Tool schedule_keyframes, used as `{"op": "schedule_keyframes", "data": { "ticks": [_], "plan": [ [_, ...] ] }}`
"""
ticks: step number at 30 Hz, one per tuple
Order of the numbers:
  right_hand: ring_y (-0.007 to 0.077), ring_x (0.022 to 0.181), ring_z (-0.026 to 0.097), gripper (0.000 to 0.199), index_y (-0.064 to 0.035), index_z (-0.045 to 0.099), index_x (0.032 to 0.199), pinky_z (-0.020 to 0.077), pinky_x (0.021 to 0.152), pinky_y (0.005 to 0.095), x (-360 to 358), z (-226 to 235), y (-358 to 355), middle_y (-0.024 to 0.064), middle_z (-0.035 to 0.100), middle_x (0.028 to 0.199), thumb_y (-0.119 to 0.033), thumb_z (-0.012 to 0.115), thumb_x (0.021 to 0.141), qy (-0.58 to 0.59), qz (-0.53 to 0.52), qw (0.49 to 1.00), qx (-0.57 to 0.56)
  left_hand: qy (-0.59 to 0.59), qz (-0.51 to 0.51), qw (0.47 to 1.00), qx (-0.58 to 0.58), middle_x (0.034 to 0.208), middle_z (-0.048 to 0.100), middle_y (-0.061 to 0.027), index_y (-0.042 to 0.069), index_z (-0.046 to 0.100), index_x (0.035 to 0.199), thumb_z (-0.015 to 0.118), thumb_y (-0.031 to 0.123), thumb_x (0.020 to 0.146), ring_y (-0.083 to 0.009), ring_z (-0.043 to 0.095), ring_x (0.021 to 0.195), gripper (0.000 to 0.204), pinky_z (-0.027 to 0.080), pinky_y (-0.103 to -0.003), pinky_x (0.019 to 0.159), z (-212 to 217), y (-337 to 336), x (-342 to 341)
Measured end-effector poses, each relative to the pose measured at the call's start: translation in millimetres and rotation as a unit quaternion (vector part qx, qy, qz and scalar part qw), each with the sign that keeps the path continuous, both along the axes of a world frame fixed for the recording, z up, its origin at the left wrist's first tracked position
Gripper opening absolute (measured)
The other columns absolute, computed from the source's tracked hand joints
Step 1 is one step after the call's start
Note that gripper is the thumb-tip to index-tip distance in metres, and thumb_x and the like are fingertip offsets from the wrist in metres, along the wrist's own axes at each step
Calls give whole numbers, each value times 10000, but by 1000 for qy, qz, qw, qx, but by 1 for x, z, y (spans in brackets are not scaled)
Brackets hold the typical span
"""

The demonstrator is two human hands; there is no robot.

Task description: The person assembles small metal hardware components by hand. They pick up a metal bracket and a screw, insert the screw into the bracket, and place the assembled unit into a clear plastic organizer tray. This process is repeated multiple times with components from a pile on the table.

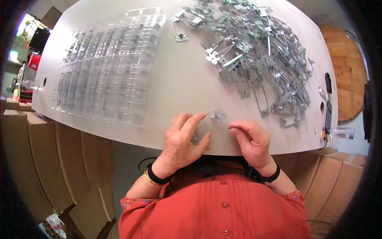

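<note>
My left hand (pixel 181 139) curls over a small silvery metal bracket (pixel 218 115) low above the near edge of the table. One end of it shows past my index fingertip, and a bit of metal glints between thumb and fingers. The bracket is blurred, and my fingers hide its middle. To its right, my right hand (pixel 254 144) pinches a small thin dark piece (pixel 234 128) between thumb and index finger, its tip pointing at the bracket. The kind of that piece is too small to make out.
A large tangled heap of metal brackets (pixel 258 51) covers the table's far right. Clear plastic trays (pixel 107 67) with rows of parts lie at the left. A phone (pixel 328 115) and a clear bottle (pixel 344 132) are at the right edge. Cardboard boxes (pixel 51 155) stand below the table.
</note>
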State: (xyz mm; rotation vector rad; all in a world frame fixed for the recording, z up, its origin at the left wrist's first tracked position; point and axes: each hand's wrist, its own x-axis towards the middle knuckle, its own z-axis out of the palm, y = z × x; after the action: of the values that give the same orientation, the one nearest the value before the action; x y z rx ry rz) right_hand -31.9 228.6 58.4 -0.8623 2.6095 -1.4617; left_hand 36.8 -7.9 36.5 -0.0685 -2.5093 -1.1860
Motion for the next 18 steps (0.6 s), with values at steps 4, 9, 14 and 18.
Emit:
{"op": "schedule_keyframes", "data": {
  "ticks": [4,9,14,18],
  "plan": [
    [181,875,735,164,-34,755,1165,585,804,305,0,9,-8,95,798,1045,-9,801,1010,-14,-37,997,-61,-4,-9,1000,20,1044,696,-145,41,737,1322,907,96,797,-288,683,875,555,576,-406,752,-2,-2,1],
    [138,899,714,140,-20,738,1167,575,838,286,-6,11,-28,70,794,1047,-26,788,1036,-11,-62,994,-87,7,-5,1000,28,1039,696,-145,45,746,1303,904,99,788,-291,682,878,541,575,-416,760,-2,-4,2],
    [126,881,681,142,-22,726,1177,564,834,285,-8,-1,-42,51,767,1024,-50,783,1050,-9,-80,992,-94,18,-6,999,37,1025,693,-142,46,756,1277,901,93,770,-299,678,886,529,568,-421,769,-2,-6,2],
    [123,879,672,143,-23,717,1178,561,831,284,-8,-6,-47,46,756,1015,-62,780,1055,12,-85,993,-84,34,-9,998,50,1015,691,-143,49,761,1266,898,87,756,-307,676,888,530,564,-425,774,-4,-7,2]
  ]
}}
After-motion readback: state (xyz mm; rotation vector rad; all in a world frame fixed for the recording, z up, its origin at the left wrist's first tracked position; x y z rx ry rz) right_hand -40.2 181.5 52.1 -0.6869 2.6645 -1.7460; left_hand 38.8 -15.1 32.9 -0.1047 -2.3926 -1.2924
